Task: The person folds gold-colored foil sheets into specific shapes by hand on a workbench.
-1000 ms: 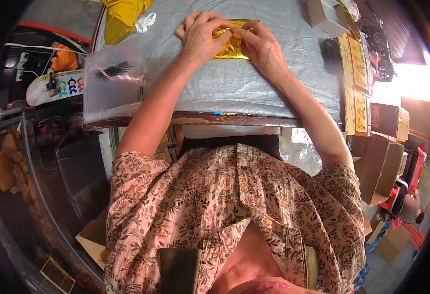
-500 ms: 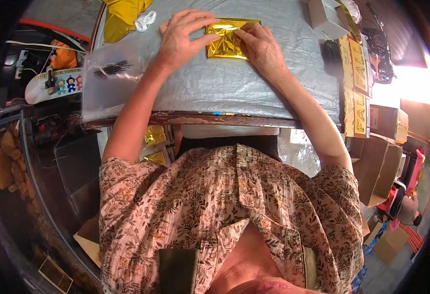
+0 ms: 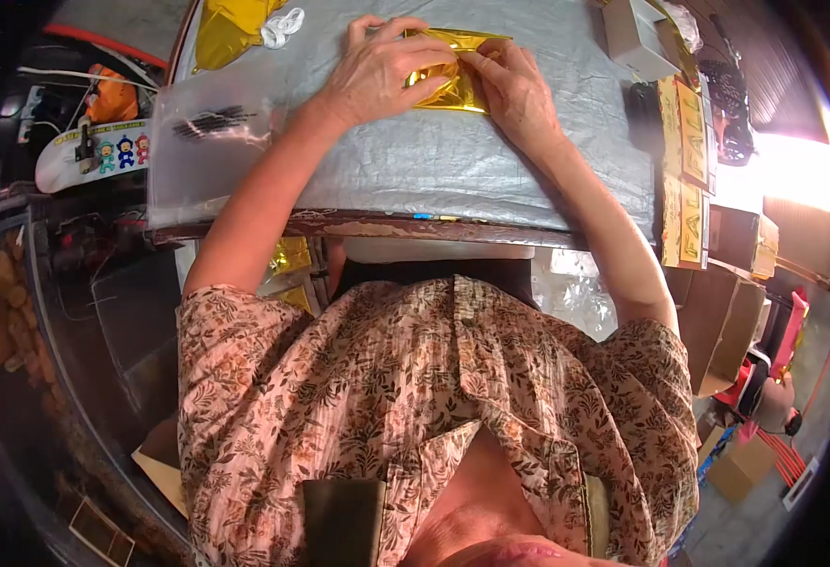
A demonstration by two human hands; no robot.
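Observation:
A shiny gold foil packet (image 3: 458, 96) lies on the grey covered table (image 3: 415, 170), near its far side. Across the packet's left part rests my left hand (image 3: 382, 76), its fingers stretched out and the thumb apart on the foil. My right hand (image 3: 521, 93) grips the packet's right edge, with thumb and curled fingers together there. Both hands hide parts of the foil, so its full outline does not show.
At the table's left are a gold bag (image 3: 231, 36), a white looped strip (image 3: 283, 28) and clear plastic (image 3: 212, 180) with thin black pieces (image 3: 212, 123). A white box (image 3: 634, 42), black object (image 3: 643, 106) and lettered yellow boxes (image 3: 691, 128) stand right.
My left hand has moved right, over more of the packet. My right hand stays at the packet's right edge. The whole view has shifted slightly.

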